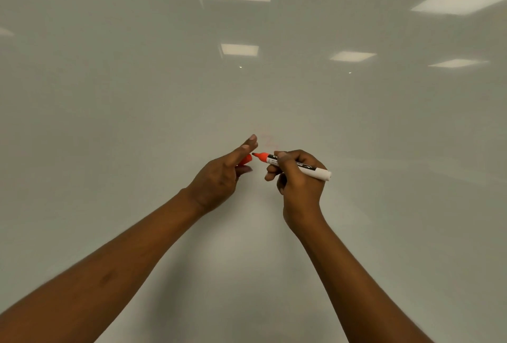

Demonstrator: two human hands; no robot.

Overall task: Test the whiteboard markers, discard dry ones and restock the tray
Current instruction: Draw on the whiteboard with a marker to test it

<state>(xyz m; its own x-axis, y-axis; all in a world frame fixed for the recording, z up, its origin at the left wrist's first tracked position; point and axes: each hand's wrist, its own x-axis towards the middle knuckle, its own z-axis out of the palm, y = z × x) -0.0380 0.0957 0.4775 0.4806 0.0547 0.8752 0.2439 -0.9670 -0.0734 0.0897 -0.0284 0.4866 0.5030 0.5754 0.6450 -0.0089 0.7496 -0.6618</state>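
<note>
now the right hand (296,178) grips the marker (301,165), and the left hand (222,178) pinches its orange cap (246,159); a misaligned push could smear ink on skin.

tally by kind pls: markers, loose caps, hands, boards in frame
marker: 1 (uncapped, orange tip, held in right hand)
cap: 1 (orange, held in left hand)
hands: 2
whiteboard: 1
Total: 5
</note>
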